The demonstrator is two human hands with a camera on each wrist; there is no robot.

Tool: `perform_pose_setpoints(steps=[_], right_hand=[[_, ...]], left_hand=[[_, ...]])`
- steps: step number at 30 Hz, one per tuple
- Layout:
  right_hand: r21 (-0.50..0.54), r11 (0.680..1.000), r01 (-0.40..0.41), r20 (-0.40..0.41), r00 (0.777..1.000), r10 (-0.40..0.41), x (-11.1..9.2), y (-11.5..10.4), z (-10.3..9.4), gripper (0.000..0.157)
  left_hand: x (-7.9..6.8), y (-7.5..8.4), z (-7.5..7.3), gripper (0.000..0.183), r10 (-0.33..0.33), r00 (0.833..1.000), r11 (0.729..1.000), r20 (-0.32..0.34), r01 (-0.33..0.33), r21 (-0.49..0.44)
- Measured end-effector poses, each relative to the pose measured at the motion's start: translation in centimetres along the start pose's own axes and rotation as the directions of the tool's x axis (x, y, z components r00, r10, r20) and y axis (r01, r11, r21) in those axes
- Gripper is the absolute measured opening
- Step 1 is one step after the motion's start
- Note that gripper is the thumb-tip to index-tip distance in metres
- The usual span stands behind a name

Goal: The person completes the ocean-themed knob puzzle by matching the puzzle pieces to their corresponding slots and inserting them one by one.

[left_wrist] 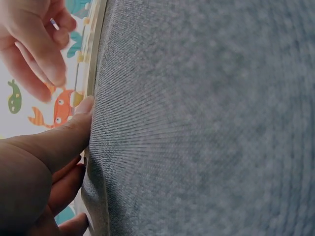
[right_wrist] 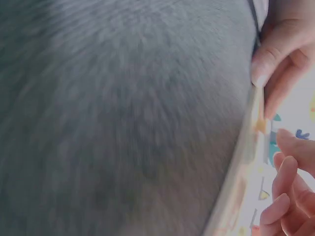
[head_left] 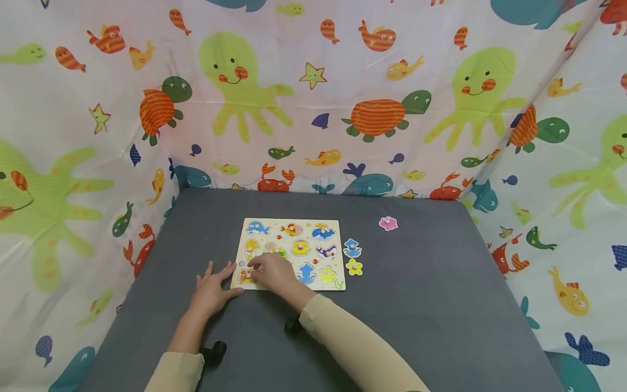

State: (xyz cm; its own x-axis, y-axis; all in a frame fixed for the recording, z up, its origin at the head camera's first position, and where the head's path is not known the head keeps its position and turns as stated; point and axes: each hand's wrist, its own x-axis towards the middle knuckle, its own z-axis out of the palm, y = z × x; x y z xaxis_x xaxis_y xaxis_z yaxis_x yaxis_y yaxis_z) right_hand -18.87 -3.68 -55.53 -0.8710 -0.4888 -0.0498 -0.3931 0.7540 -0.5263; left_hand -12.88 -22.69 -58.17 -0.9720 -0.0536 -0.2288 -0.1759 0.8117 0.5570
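A wooden sea-animal puzzle board [head_left: 284,222] lies flat on the grey cloth. My left hand [head_left: 211,291] rests at its near left corner, thumb along the near edge, index fingertip at the left side. Over the lower left part hovers my right hand [head_left: 274,273], fingers loosely bent beside the crab piece [head_left: 246,276]; no piece shows between them. A blue squid piece [head_left: 352,249] and a yellow starfish piece [head_left: 354,267] lie just right of the board. The right hand hides part of the bottom row. In the left wrist view, the left thumb [left_wrist: 74,128] presses the board's edge.
A pink knobbed piece [head_left: 388,223] lies farther off to the right on the grey table cover [head_left: 431,294]. Curtains [head_left: 323,109] printed with sea animals hang behind the table and along both sides. Dark wrist straps [head_left: 214,354] show at the sleeves.
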Motion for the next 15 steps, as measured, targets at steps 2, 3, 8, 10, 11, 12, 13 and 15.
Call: perform_pose_setpoints(steps=[2,3,8,10,11,12,13,15], right_hand=[[0.02,1.0,-0.001,-0.021,1.0,0.002,-0.4,0.2,-0.8,0.024],[0.039,0.999,-0.001,-0.032,0.999,0.003,-0.7,0.4,-1.2,0.024],[0.094,0.995,0.021,-0.1,0.995,-0.012,-2.0,1.2,-3.4,0.025],[0.095,0.995,0.02,-0.115,0.993,-0.009,-2.6,1.7,-3.9,0.024],[0.099,0.995,0.017,-0.118,0.993,-0.005,-2.9,2.0,-4.1,0.023],[0.103,0.995,0.01,-0.117,0.993,0.002,-3.2,2.2,-4.3,0.024],[0.111,0.994,0.005,-0.116,0.993,0.008,-3.4,2.4,-4.5,0.024],[0.125,0.992,0.004,-0.121,0.993,0.011,-3.8,2.9,-4.9,0.024]], left_hand=[[0.0,0.0,0.0,0.088,0.002,1.0,1.0,0.001,-0.002,0.002],[0.0,-0.1,0.0,0.088,0.006,1.0,1.0,0.001,-0.006,0.003],[0.1,-0.3,0.0,0.088,0.019,1.0,1.0,0.001,-0.019,0.002],[0.1,-0.3,0.1,0.088,0.019,1.0,1.0,0.004,-0.019,-0.001],[0.0,-0.3,0.1,0.088,0.021,1.0,1.0,0.006,-0.021,0.001],[0.0,-0.3,0.2,0.088,0.021,1.0,1.0,0.01,-0.021,0.001],[0.0,-0.3,0.2,0.089,0.02,1.0,1.0,0.012,-0.02,0.001],[-0.1,-0.2,0.1,0.089,0.017,1.0,1.0,0.014,-0.017,0.002]])
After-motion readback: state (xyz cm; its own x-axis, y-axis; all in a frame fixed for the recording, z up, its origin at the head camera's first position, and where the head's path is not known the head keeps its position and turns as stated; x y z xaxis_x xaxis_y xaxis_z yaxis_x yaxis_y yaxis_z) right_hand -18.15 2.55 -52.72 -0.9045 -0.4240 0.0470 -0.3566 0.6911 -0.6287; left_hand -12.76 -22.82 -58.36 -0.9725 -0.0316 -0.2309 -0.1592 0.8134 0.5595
